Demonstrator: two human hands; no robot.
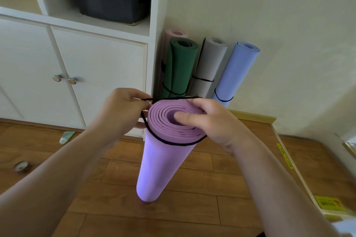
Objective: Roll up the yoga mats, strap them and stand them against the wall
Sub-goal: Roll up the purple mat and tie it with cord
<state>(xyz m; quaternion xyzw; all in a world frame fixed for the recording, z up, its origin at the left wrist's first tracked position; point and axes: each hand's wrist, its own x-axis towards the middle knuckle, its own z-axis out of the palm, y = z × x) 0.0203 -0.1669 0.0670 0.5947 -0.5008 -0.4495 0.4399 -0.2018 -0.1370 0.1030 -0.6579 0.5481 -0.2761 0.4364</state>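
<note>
Foam of the rolled lilac yoga mat (163, 159), upright on the wooden floor (221, 179), looks light and springy, so right hand (210, 123) clamps its top while left hand (123, 109) pinches the thin black elastic strap (171, 143).

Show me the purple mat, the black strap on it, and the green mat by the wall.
purple mat (163, 163): head view, on its rolled side.
black strap (173, 143): head view, loop near the top.
green mat (179, 67): head view, mid-roll.

Left hand (123, 108) at frame centre-left, fingers curled, cord (171, 98) pinched. Right hand (210, 121) centre-right, thumb laid over mat (163, 152) top, fingers wrapped behind.
</note>
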